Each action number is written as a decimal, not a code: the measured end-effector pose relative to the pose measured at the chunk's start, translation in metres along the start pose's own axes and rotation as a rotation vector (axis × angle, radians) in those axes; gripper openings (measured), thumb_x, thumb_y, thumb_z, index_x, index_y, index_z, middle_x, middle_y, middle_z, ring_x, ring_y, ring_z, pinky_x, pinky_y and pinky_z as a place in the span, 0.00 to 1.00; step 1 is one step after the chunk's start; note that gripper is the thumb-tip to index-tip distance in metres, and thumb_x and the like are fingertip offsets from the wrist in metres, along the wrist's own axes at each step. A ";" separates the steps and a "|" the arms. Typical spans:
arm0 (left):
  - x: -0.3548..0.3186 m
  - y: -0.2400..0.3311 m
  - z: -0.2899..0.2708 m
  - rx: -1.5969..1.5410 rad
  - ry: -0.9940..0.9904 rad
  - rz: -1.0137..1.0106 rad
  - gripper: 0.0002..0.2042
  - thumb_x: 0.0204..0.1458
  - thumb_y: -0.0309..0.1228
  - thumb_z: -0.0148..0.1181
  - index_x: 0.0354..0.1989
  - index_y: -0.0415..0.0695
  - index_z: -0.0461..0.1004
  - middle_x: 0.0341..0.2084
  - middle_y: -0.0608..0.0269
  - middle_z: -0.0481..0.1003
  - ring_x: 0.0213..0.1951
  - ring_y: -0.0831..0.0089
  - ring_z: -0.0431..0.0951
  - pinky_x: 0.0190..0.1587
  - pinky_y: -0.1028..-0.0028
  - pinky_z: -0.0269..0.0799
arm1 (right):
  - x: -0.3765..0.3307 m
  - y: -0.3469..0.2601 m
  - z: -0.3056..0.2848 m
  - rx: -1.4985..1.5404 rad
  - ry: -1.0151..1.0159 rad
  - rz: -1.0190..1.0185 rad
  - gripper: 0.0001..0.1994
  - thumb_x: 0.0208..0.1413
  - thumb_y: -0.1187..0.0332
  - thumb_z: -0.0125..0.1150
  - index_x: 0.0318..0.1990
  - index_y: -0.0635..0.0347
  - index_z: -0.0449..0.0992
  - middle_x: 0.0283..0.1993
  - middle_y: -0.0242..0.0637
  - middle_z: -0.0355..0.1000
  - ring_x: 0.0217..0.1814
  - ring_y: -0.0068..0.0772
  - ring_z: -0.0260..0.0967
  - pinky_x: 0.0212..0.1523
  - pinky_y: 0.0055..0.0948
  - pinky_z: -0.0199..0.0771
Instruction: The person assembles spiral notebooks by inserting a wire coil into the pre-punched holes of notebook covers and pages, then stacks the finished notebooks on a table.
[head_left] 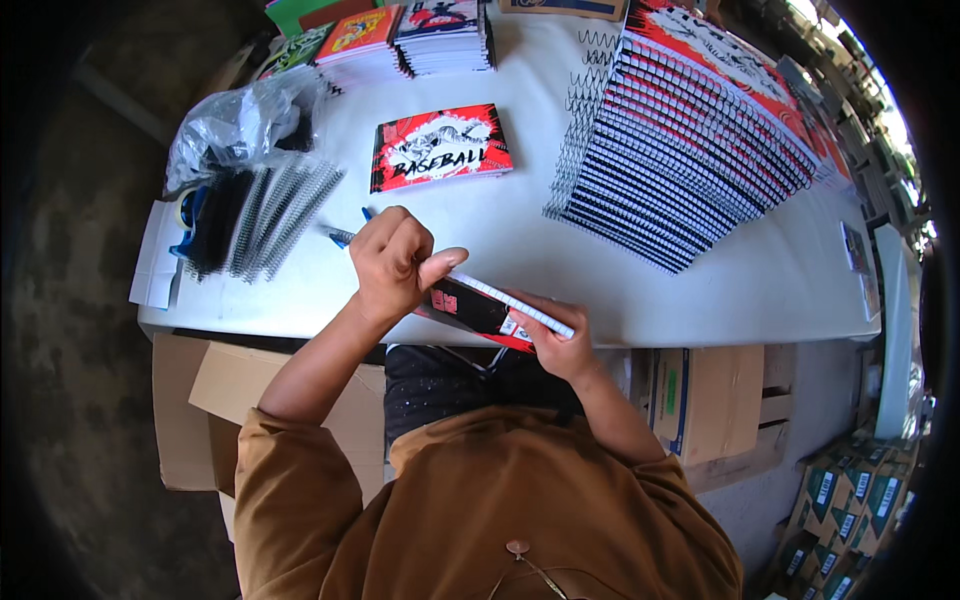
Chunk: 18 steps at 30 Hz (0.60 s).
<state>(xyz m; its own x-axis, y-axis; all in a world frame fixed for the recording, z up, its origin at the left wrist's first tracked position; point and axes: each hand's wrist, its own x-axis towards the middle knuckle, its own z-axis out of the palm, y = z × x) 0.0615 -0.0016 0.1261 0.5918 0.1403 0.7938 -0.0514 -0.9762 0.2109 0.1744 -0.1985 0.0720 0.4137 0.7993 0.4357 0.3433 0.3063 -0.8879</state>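
My left hand (pixel 395 262) is closed around one end of a red and black notebook (pixel 478 308), thumb pressed on its white punched edge. My right hand (pixel 556 345) grips the notebook's other end from below. The notebook is held on edge just over the near rim of the white table (pixel 560 265). A blue-handled tool (pixel 345 236) lies on the table behind my left hand. Another red notebook with a white drawing on its cover (pixel 440 146) lies flat farther back.
A long fanned row of spiral-bound notebooks (pixel 690 140) fills the right side. Loose black wire spirals (pixel 270 215) and a grey plastic bag (pixel 240 125) lie at left. Stacks of notebooks (pixel 400 40) stand at the back. Cardboard boxes (pixel 705 400) sit under the table.
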 end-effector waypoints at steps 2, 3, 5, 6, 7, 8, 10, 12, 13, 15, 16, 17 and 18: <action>0.010 -0.002 0.003 0.076 0.081 0.107 0.20 0.47 0.46 0.59 0.22 0.41 0.63 0.18 0.62 0.64 0.25 0.65 0.65 0.28 0.66 0.59 | 0.001 0.004 -0.002 -0.095 0.020 -0.100 0.21 0.43 0.85 0.54 0.48 0.62 0.73 0.44 0.40 0.74 0.42 0.32 0.72 0.44 0.27 0.71; 0.014 -0.002 0.001 0.256 0.154 0.109 0.23 0.51 0.53 0.49 0.31 0.40 0.65 0.28 0.54 0.66 0.39 0.61 0.65 0.42 0.62 0.59 | 0.001 0.006 -0.003 -0.191 0.037 -0.200 0.23 0.40 0.87 0.53 0.48 0.62 0.73 0.45 0.41 0.73 0.43 0.35 0.73 0.45 0.29 0.72; 0.029 -0.008 -0.004 0.306 0.387 0.013 0.36 0.46 0.64 0.45 0.45 0.38 0.67 0.50 0.42 0.59 0.55 0.52 0.56 0.55 0.55 0.49 | 0.000 0.003 -0.002 -0.175 0.039 -0.199 0.26 0.35 0.88 0.51 0.48 0.62 0.73 0.46 0.41 0.73 0.44 0.40 0.72 0.45 0.31 0.72; 0.021 -0.010 0.001 0.305 0.382 0.014 0.36 0.46 0.64 0.45 0.45 0.38 0.67 0.50 0.42 0.59 0.55 0.52 0.56 0.55 0.55 0.49 | 0.000 -0.002 0.000 -0.214 0.033 -0.230 0.26 0.35 0.88 0.51 0.47 0.62 0.73 0.46 0.41 0.73 0.45 0.40 0.72 0.45 0.31 0.72; 0.003 -0.013 0.008 0.259 0.388 0.019 0.41 0.45 0.65 0.44 0.51 0.35 0.60 0.55 0.39 0.52 0.59 0.47 0.50 0.58 0.52 0.43 | 0.000 -0.006 0.003 -0.248 0.019 -0.269 0.25 0.36 0.88 0.51 0.47 0.62 0.73 0.46 0.41 0.73 0.45 0.39 0.72 0.45 0.31 0.73; -0.019 -0.017 0.020 0.203 0.398 0.024 0.46 0.44 0.67 0.43 0.58 0.32 0.54 0.59 0.36 0.46 0.62 0.43 0.43 0.61 0.48 0.38 | -0.002 -0.003 0.003 -0.258 0.011 -0.254 0.25 0.35 0.88 0.51 0.47 0.62 0.73 0.47 0.41 0.72 0.45 0.40 0.72 0.45 0.31 0.73; -0.089 0.013 0.028 0.125 -0.109 0.075 0.54 0.40 0.71 0.40 0.61 0.29 0.44 0.60 0.32 0.44 0.61 0.33 0.39 0.59 0.40 0.28 | -0.003 -0.001 0.001 -0.263 0.045 -0.270 0.26 0.35 0.88 0.52 0.47 0.63 0.73 0.47 0.41 0.72 0.45 0.40 0.72 0.45 0.31 0.73; -0.094 0.012 0.026 0.231 -0.128 0.307 0.56 0.39 0.73 0.36 0.61 0.28 0.41 0.60 0.29 0.40 0.62 0.31 0.36 0.59 0.40 0.25 | 0.002 0.002 0.000 -0.272 0.087 -0.285 0.26 0.34 0.88 0.52 0.48 0.63 0.73 0.47 0.41 0.72 0.45 0.40 0.73 0.44 0.31 0.73; -0.081 0.015 0.015 0.375 -0.110 0.353 0.56 0.40 0.73 0.34 0.62 0.27 0.38 0.61 0.29 0.35 0.63 0.35 0.33 0.60 0.42 0.25 | 0.001 0.005 -0.001 -0.279 0.074 -0.294 0.26 0.35 0.87 0.53 0.48 0.63 0.72 0.46 0.42 0.73 0.45 0.40 0.73 0.44 0.31 0.74; -0.041 -0.012 0.010 0.406 0.253 0.166 0.55 0.40 0.73 0.31 0.62 0.29 0.44 0.61 0.32 0.38 0.64 0.38 0.32 0.60 0.42 0.24 | -0.009 0.000 0.007 -0.264 0.041 -0.284 0.26 0.35 0.87 0.54 0.48 0.63 0.72 0.46 0.42 0.73 0.45 0.40 0.73 0.44 0.31 0.74; -0.031 -0.032 0.011 0.354 0.376 0.100 0.54 0.40 0.73 0.33 0.61 0.31 0.47 0.61 0.33 0.40 0.64 0.37 0.32 0.59 0.39 0.23 | -0.006 -0.004 0.010 -0.261 0.014 -0.320 0.25 0.36 0.86 0.54 0.48 0.63 0.73 0.45 0.42 0.73 0.45 0.40 0.73 0.44 0.31 0.73; -0.043 -0.028 0.021 0.243 0.302 0.082 0.54 0.40 0.73 0.33 0.61 0.30 0.48 0.61 0.33 0.42 0.64 0.38 0.33 0.59 0.41 0.23 | -0.001 -0.007 0.011 -0.262 -0.015 -0.366 0.24 0.37 0.86 0.55 0.47 0.63 0.73 0.45 0.42 0.73 0.44 0.40 0.73 0.44 0.31 0.73; -0.056 -0.024 0.030 0.135 0.228 0.055 0.53 0.41 0.73 0.32 0.61 0.30 0.48 0.60 0.34 0.43 0.64 0.39 0.35 0.60 0.43 0.22 | 0.000 -0.007 0.012 -0.259 0.014 -0.348 0.23 0.38 0.85 0.55 0.47 0.63 0.73 0.45 0.42 0.73 0.44 0.39 0.73 0.44 0.32 0.73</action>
<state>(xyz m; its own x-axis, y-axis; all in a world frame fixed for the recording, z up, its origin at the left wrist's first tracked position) 0.0531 0.0089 0.0594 0.3936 0.1056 0.9132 0.0381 -0.9944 0.0986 0.1617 -0.1945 0.0768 0.2469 0.6637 0.7061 0.6637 0.4151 -0.6223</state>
